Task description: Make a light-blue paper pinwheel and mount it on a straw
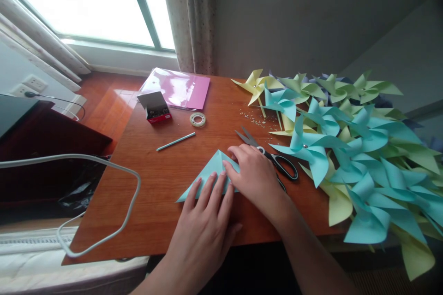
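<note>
Two bare hands press flat on a folded triangle of light blue paper (211, 173) at the lower centre of the head view, on a reddish wooden table (155, 203). The left hand (207, 221) lies palm down with its fingers (211, 186) spread straight over the lower part of the triangle, gripping nothing. The right hand (254, 175) comes in from the lower right, fingers extended and loosely together, fingertips resting on the triangle's right edge; it also grasps nothing.

Just right of the right hand, black-handled scissors (273, 156) lie on the table, blades pointing to the upper left. A large heap of blue and yellow-green paper pinwheels (349, 147) fills the right side of the frame. Above the hands lie a pale blue stick (176, 141), a roll of clear tape (197, 120), a small open box (155, 107) and a shiny pink folder (180, 87). A white cable (104, 161) loops over the table's left edge. A bright window (76, 0) fills the upper left.
</note>
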